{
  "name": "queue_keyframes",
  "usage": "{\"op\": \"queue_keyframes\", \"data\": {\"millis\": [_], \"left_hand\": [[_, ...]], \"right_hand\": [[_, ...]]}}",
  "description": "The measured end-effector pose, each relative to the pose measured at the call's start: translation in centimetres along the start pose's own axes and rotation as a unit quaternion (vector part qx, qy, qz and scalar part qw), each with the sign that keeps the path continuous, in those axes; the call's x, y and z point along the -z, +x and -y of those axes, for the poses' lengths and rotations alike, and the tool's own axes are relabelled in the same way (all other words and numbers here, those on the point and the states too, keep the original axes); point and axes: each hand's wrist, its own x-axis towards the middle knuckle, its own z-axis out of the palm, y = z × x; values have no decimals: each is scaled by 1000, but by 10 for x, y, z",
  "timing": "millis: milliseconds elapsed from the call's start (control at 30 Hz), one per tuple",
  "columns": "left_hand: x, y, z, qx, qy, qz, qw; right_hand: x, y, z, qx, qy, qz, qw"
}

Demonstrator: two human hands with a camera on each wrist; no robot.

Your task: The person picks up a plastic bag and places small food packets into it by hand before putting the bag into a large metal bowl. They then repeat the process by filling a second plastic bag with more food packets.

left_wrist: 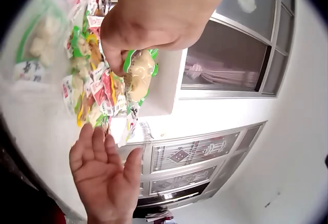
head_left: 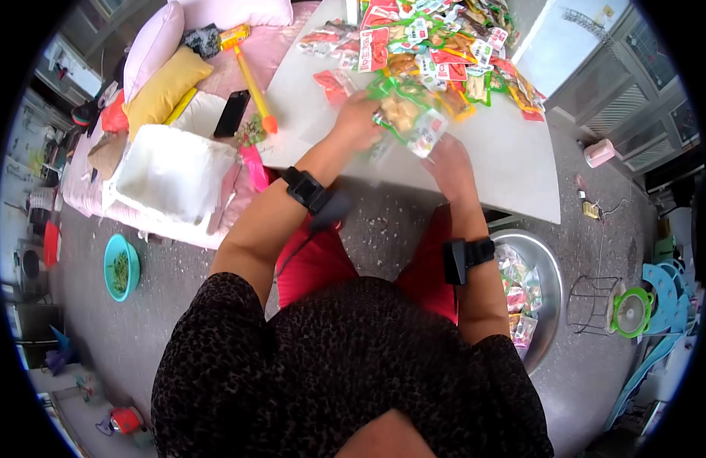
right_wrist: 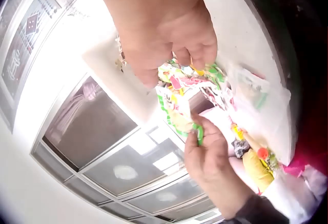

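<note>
My left hand [head_left: 358,122] pinches a clear, green-edged snack packet [head_left: 402,114] by its side, above the near edge of the white table [head_left: 513,164]. Pale, chunky pieces show through the packet's front. In the left wrist view my thumb and fingers grip the packet [left_wrist: 139,78] at its green edge. My right hand [head_left: 450,166] is by the packet's lower corner in the head view. Its palm faces up with fingers extended in the left wrist view, where the right hand [left_wrist: 105,175] holds nothing. Another green-edged packet [left_wrist: 43,44] lies on the table, under the left hand.
A heap of colourful snack packets [head_left: 444,57] covers the table's far part. A metal basin [head_left: 551,282] with more packets stands on the floor at right. Left of the table are a white foam box [head_left: 166,175], a black phone [head_left: 231,114] and a yellow toy hammer [head_left: 250,80].
</note>
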Motion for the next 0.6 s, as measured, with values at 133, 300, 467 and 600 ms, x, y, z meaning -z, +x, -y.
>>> {"op": "queue_keyframes", "data": {"millis": [133, 300, 467, 600], "left_hand": [[16, -36, 45, -76, 173, 37, 981], [31, -69, 58, -134, 280, -7, 950], [50, -69, 78, -305, 639, -19, 706], [37, -63, 79, -209, 719, -17, 663]], "right_hand": [[-16, -21, -2, -96, 89, 10, 991], [-3, -56, -10, -110, 87, -54, 989], [16, -64, -14, -39, 115, -87, 989], [15, -60, -19, -11, 109, -93, 990]]}}
